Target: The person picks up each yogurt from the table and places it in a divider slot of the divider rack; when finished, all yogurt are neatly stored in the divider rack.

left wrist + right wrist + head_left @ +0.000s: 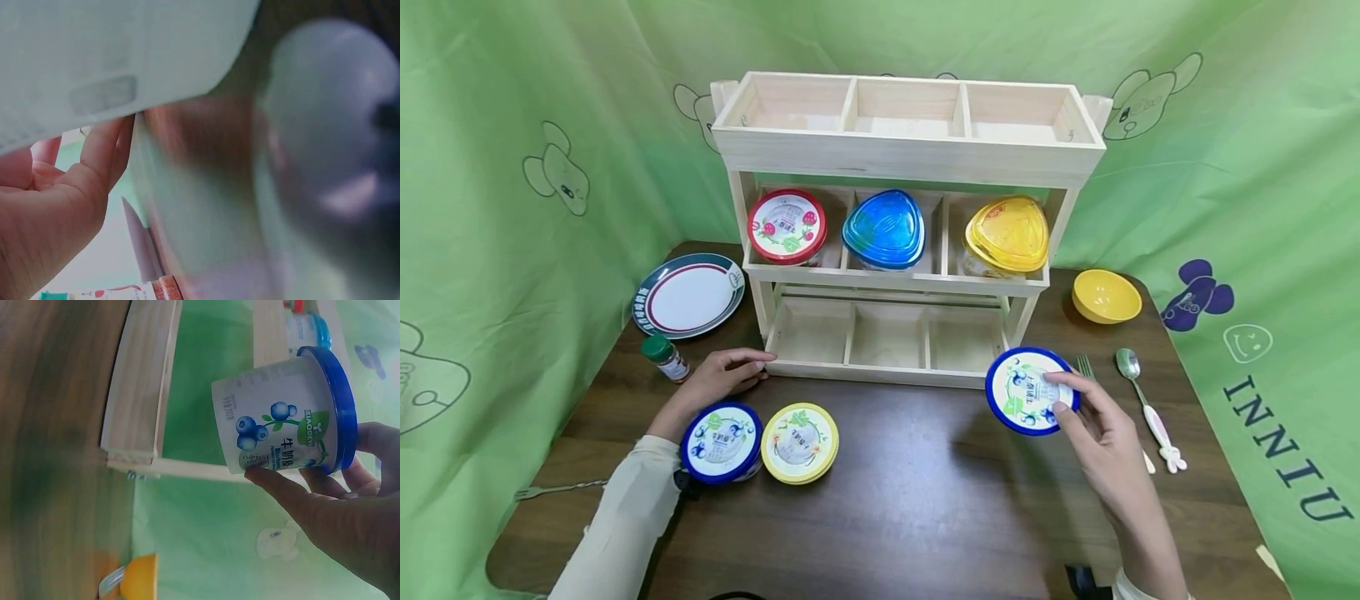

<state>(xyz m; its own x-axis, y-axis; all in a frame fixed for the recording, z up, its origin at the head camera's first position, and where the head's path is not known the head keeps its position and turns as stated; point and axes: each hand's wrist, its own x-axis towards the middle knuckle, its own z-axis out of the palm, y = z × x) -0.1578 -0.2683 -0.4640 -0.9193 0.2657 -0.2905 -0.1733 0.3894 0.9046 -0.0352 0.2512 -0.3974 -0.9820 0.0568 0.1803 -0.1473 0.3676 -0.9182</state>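
Note:
My right hand grips a white paper tub with blueberry pictures and a blue lid. It holds the tub in front of the shelf's lower right corner. At the lower left corner of the wooden shelf, my left hand reaches out with its fingertips at the wood. Close to the left forearm stand another blue-lidded tub and a yellow-lidded tub. In the left wrist view, a blurred pale tub hides part of the left hand.
On the shelf's middle tier sit red-lidded, blue-lidded and yellow-lidded containers. At left are a plate, a green-capped jar and a fork. At right lie a yellow bowl, a spoon and another fork.

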